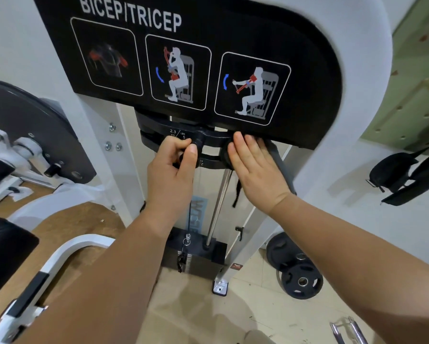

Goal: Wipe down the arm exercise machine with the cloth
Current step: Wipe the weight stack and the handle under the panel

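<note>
Grey cloth (pixel 281 167) pinned under flat, straight-fingered right hand (pixel 255 165), head view, 3 o'clock of centre | left hand (pixel 171 170) curled round black knob (pixel 198 143) at cloth's 9 o'clock | arm exercise machine (pixel 357 70): likely best to brace on knob and wipe with even palm pressure.

One knob (pixel 198 143) sat in left hand (pixel 173 170), one cloth (pixel 281 162) under right hand (pixel 254 167). Three pictures (pixel 178 70) above hands, two weights (pixel 301 281) below.

Guide rod (pixel 219 202) across gap below placard (pixel 258 33)
</note>
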